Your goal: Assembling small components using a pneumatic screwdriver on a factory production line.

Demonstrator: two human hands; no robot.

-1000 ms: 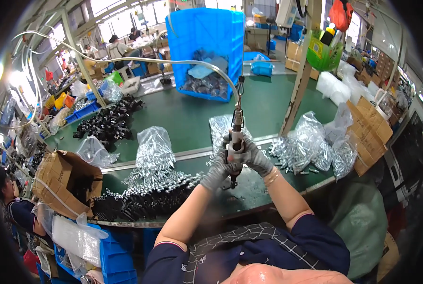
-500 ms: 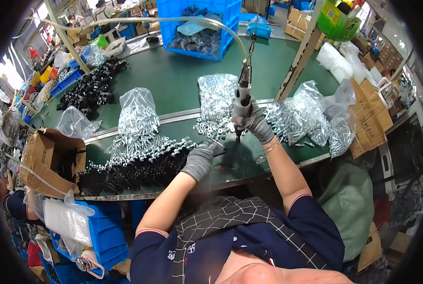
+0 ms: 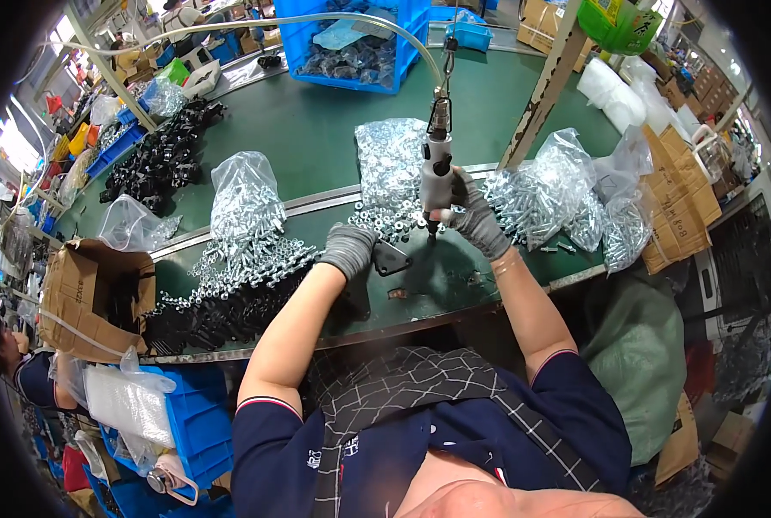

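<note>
My left hand [image 3: 348,249], in a grey knit glove, is closed on the edge of a flat black metal bracket [image 3: 391,258] with holes, held just above the green table. My right hand [image 3: 482,226], gloved as well with bare fingertips showing, grips a grey air screwdriver [image 3: 436,183] from its right side. The tool hangs upright from a line, bit downward, right of the bracket and apart from it. Behind the bracket lies a heap of small washers or nuts [image 3: 384,222], spilling from a clear bag [image 3: 391,160].
Left are a bag of bolts [image 3: 247,198], a row of black parts [image 3: 221,321] and a cardboard box [image 3: 96,293]. Right lie more bagged bolts [image 3: 548,198] beside a rusty post [image 3: 545,91]. A blue crate [image 3: 355,84] stands behind; black parts [image 3: 165,155] are piled far left.
My left hand has moved away from my body, and the bracket now shows flatter and more fully. The screwdriver has risen slightly, with my right hand still on it.
</note>
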